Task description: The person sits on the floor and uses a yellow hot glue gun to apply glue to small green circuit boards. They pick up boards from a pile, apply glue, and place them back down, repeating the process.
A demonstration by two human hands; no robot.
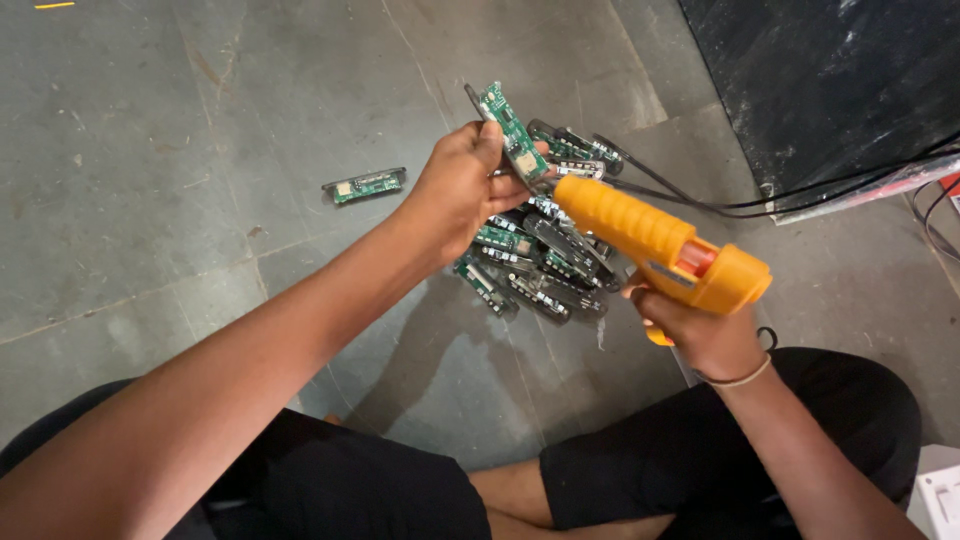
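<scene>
My left hand (462,190) grips a narrow green circuit board (512,132) and holds it up, tilted, above a pile of similar boards (545,270) on the grey stone floor. My right hand (695,325) holds an orange glue gun (660,240). The gun's nozzle points left and touches or nearly touches the lower end of the held board. One more green board (364,185) lies alone on the floor, left of my left hand.
I sit cross-legged on the floor in black shorts (700,450). Black cables (700,200) run from the pile toward the right edge. A dark slab (830,80) fills the upper right corner. A white object (938,495) shows at the lower right.
</scene>
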